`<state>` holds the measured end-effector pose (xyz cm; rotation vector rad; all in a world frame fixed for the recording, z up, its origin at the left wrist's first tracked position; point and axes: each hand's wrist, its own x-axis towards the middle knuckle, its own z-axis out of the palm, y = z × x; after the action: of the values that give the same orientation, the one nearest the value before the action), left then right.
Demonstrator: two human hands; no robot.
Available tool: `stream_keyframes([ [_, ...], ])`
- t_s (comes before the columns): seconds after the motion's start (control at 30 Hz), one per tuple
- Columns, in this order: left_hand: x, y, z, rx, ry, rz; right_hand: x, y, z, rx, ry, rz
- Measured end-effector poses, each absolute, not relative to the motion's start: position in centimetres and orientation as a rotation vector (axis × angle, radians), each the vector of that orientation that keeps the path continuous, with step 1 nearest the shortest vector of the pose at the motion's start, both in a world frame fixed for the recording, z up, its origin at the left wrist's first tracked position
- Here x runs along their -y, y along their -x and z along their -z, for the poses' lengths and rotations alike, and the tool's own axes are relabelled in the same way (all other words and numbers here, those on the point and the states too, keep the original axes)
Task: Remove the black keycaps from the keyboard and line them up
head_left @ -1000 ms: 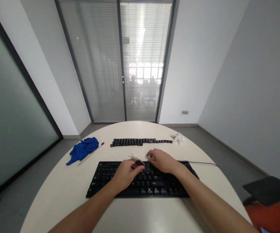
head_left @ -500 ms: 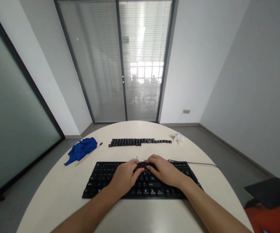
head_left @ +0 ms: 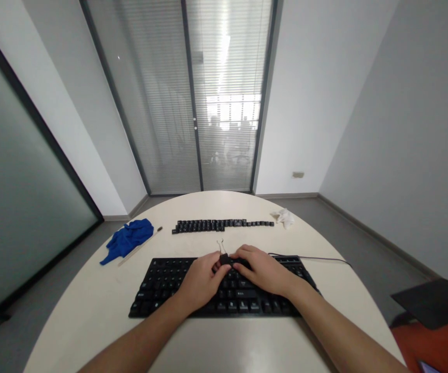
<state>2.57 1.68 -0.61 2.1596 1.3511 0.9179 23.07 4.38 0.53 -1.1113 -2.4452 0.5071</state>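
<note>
My left hand (head_left: 202, 277) is closed, its thumb and fingertips pinching the dark handle of a wire keycap puller (head_left: 225, 258). Two thin wire prongs with bent tips rise from it, pointing away from me. My right hand (head_left: 261, 269) meets it from the right, thumb and index finger curled in at the handle's right side. What lies between these right fingers is dark and hard to make out. Both hands rest over the upper middle of a black keyboard (head_left: 161, 277), hiding many of its keys.
Beyond the keyboard, several loose black keycaps (head_left: 204, 225) lie in rows on the round pale table (head_left: 103, 311). A blue cloth (head_left: 128, 239) and thin brush (head_left: 140, 246) lie left, a crumpled white tissue (head_left: 285, 217) right. The keyboard's cable (head_left: 320, 258) runs off right. A chair (head_left: 433, 321) stands beside the table.
The puller's wire prongs have swung up and now stand out farther above my left fingers, with more of the dark handle showing. My hands have stayed nearly in place; the view has shifted slightly.
</note>
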Motion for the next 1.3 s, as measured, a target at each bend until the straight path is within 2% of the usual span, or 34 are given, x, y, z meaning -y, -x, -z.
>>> stream_keyframes([
  [0.27, -2.9, -2.3, 1.4, -1.144, -1.531, -1.048, -4.3, -22.9, -0.9, 2.447, 1.038, -0.564],
  [0.8, -2.5, -1.9, 0.8, -1.075, -1.585, -1.135, -3.5, -21.5, -1.0, 2.283, 1.058, -0.635],
  [1.3, -2.5, -2.0, 0.9, -1.058, -1.518, -1.117, -2.8, -20.8, -1.3, 2.168, 1.087, -0.851],
])
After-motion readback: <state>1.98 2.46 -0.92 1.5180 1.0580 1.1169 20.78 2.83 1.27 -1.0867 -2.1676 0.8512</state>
